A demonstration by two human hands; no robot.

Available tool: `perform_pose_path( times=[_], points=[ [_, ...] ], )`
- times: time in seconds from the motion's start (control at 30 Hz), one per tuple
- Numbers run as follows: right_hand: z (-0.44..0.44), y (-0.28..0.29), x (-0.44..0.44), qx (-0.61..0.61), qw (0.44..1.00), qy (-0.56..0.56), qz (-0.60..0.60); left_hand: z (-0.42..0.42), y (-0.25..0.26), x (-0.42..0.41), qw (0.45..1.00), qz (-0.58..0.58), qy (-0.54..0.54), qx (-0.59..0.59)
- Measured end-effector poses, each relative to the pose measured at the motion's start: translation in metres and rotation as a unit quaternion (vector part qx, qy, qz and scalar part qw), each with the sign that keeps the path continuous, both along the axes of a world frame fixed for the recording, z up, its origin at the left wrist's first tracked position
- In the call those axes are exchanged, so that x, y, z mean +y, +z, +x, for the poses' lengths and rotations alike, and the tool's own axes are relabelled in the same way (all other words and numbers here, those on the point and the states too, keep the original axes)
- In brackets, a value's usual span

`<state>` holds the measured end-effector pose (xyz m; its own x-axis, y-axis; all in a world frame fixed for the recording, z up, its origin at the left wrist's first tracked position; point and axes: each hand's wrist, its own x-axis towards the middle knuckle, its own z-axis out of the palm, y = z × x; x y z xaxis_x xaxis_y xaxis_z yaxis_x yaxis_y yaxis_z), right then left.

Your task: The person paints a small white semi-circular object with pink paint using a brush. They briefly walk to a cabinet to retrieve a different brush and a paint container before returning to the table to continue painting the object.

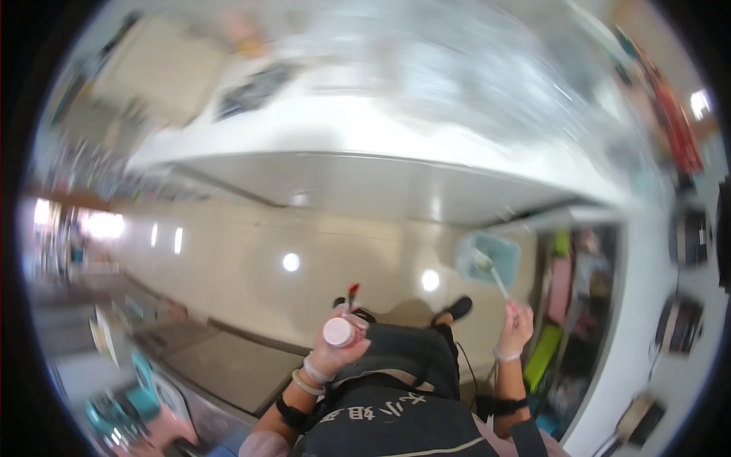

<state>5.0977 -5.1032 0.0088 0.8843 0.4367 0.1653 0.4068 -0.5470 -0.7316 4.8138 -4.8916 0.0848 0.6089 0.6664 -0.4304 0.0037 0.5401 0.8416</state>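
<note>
My left hand (342, 355) is closed around a small jar with a round pale pink lid (339, 332). A thin tool with a red tip (353, 290), perhaps a brush, sticks out beyond the fingers of that hand. Out to the right, my right hand (517, 325) pinches a slim white stick (500, 283). The far end of this stick carries a pale, blurred head (481, 260), seen against a light blue bin (510, 245) on the floor. Whether the head is inside the bin or above it, I cannot tell.
A white counter (342, 123) crosses ahead, with blurred clear plastic (474, 63) on it. On the right are an open shelf with a green box (542, 357) and a white worktop (622, 354) with dark devices. A teal-and-pink machine (137, 408) stands at lower left. A cable (468, 360) hangs near my leg.
</note>
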Motion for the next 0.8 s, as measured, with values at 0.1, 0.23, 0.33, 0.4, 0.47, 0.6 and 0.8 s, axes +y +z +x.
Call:
perform_pose_path(
  times=[0.1,0.23,0.33,0.4,0.47,0.6,0.8],
  points=[
    [-0.101,0.015,0.122,0.064,0.954,0.23,0.182,-0.119,0.006,0.038,0.993,0.09,0.06,0.048],
    [-0.256,0.062,0.283,0.246,0.871,0.388,0.173,-0.271,0.019,0.087,0.959,0.151,0.224,0.085],
    [-0.385,0.114,0.388,0.474,0.761,0.418,0.148,-0.358,0.047,0.102,0.918,0.156,0.35,0.105],
    [-0.458,0.136,0.446,0.483,0.718,0.482,0.141,-0.408,0.04,0.124,0.899,0.145,0.403,0.095],
    [-0.518,0.141,0.502,0.508,0.683,0.52,0.078,-0.454,0.029,0.143,0.868,0.153,0.462,0.099],
    [-0.646,0.135,0.613,0.48,0.649,0.59,-0.019,-0.564,0.02,0.216,0.816,0.158,0.554,0.052],
    [-0.822,0.138,0.78,0.421,0.498,0.74,-0.162,-0.709,0.036,0.325,0.716,0.194,0.663,0.094]
  ],
)
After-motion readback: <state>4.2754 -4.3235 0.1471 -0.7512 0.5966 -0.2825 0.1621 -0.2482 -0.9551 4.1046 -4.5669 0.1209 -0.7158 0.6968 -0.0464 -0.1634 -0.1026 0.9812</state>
